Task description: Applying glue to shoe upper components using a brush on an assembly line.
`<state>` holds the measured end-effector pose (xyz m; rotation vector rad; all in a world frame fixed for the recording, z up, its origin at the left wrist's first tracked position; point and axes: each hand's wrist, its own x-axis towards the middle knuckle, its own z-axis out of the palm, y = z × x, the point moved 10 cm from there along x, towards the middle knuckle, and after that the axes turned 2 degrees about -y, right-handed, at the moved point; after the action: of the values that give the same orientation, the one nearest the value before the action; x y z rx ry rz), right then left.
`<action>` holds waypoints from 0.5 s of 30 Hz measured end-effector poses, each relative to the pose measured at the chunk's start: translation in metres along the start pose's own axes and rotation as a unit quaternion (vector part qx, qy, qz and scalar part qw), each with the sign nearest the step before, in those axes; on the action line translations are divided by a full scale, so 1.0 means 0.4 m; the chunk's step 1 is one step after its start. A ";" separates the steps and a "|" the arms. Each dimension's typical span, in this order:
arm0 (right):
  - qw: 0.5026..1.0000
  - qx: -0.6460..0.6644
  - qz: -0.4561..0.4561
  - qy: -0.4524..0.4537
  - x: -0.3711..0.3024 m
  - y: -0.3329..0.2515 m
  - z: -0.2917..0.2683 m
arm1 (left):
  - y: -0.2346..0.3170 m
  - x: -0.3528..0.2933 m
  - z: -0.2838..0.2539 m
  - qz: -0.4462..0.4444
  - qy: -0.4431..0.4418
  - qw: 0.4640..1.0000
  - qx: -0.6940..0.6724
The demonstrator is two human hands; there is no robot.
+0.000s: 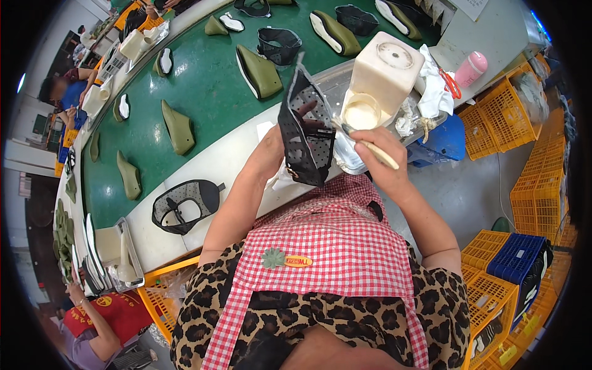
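My left hand (269,152) grips a black dotted mesh shoe upper (311,161), held upright with its opening toward me; some fingers are inside it. In my right hand (383,168) is a brush with a cream handle (380,155), its head close to the upper's right edge. Whether the bristles touch the upper I cannot tell. Just beyond that hand stands a white plastic glue pot (385,68) with a round cup (362,112) of pale glue at its front. Another black upper (186,206) lies on the white table edge (237,161) to the left.
Several olive shoe lasts (177,127) and more black uppers (279,45) lie on the green belt (209,80). Right of the pot are a white cloth (431,80), red-handled scissors (450,84) and a pink bottle (471,69). Yellow crates (502,117) stand at right; co-workers sit at left.
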<state>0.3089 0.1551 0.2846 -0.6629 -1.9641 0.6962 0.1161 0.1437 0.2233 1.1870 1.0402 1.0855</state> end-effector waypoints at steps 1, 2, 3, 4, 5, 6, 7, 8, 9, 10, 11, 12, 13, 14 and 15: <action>1.000 -0.003 0.004 0.001 -0.015 0.012 0.007 | -0.005 -0.001 -0.009 -0.008 0.017 0.999 -0.038; 1.000 -0.006 0.008 0.003 -0.028 0.022 0.012 | -0.011 -0.002 -0.017 -0.016 0.035 0.996 -0.076; 1.000 -0.002 0.027 0.000 -0.042 0.037 0.016 | -0.012 -0.001 -0.020 -0.016 0.036 0.996 -0.077; 1.000 -0.001 0.027 -0.001 -0.048 0.037 0.017 | -0.018 0.001 -0.025 -0.026 0.041 0.993 -0.107; 0.999 0.002 0.036 0.010 -0.053 0.041 0.012 | -0.024 0.002 -0.031 -0.036 0.046 0.989 -0.137; 0.999 0.004 0.044 0.021 -0.056 0.045 0.008 | -0.031 0.004 -0.035 -0.046 0.052 0.984 -0.166; 0.999 0.005 0.045 0.020 -0.049 0.035 0.006 | -0.032 0.006 -0.037 -0.047 0.053 0.983 -0.167; 0.999 -0.007 0.020 0.032 -0.038 0.010 -0.005 | -0.038 0.007 -0.038 -0.058 0.059 0.979 -0.185; 0.999 -0.018 -0.004 0.044 -0.027 -0.014 -0.013 | -0.046 0.006 -0.040 -0.069 0.065 0.975 -0.202; 0.999 -0.018 -0.003 0.045 -0.014 -0.021 -0.012 | -0.047 0.008 -0.039 -0.070 0.064 0.975 -0.202; 0.998 -0.016 -0.034 0.055 0.000 -0.041 -0.015 | -0.050 0.008 -0.037 -0.071 0.062 0.973 -0.212; 0.996 -0.014 -0.065 0.066 0.007 -0.058 -0.016 | -0.051 0.009 -0.035 -0.072 0.061 0.971 -0.222; 0.996 -0.013 -0.065 0.066 0.012 -0.058 -0.010 | -0.050 0.008 -0.035 -0.071 0.061 0.971 -0.222; 0.996 -0.018 -0.069 0.060 0.015 -0.057 0.000 | -0.047 0.007 -0.035 -0.069 0.060 0.971 -0.221; 0.996 -0.022 -0.073 0.054 0.014 -0.055 0.009 | -0.044 0.007 -0.035 -0.065 0.059 0.971 -0.220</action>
<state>0.2995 0.1428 0.3019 -0.5654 -1.9111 0.5184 0.1043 0.1478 0.2043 0.6957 0.8926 1.2157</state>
